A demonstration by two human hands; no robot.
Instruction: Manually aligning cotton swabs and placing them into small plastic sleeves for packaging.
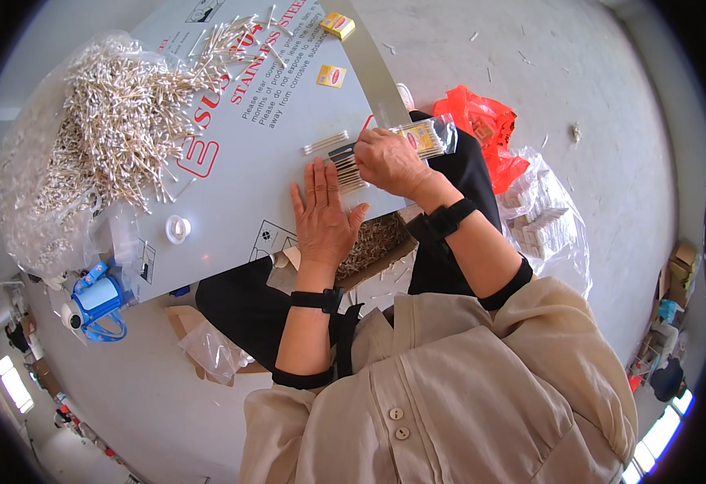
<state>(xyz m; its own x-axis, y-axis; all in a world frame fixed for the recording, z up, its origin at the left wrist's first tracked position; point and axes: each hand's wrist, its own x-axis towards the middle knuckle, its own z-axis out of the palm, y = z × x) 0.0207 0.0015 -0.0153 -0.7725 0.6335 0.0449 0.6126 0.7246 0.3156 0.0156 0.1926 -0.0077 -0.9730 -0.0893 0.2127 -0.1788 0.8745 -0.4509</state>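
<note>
Lining up cotton swabs [348, 173] seems in hand: the row lies on the grey tabletop [240, 194] between the flat, ungripping left hand [324, 216] and the curled right hand [393, 164], whose grasp I cannot tell, and the next move likely calls for squaring the ends.

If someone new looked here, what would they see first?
Probably the huge heap of cotton swabs spilling from a clear bag at left on the table. Next, the bright red bag at right. Then, in the middle, the left hand flat beside a row of swabs, and the right hand curled at its right end.
</note>
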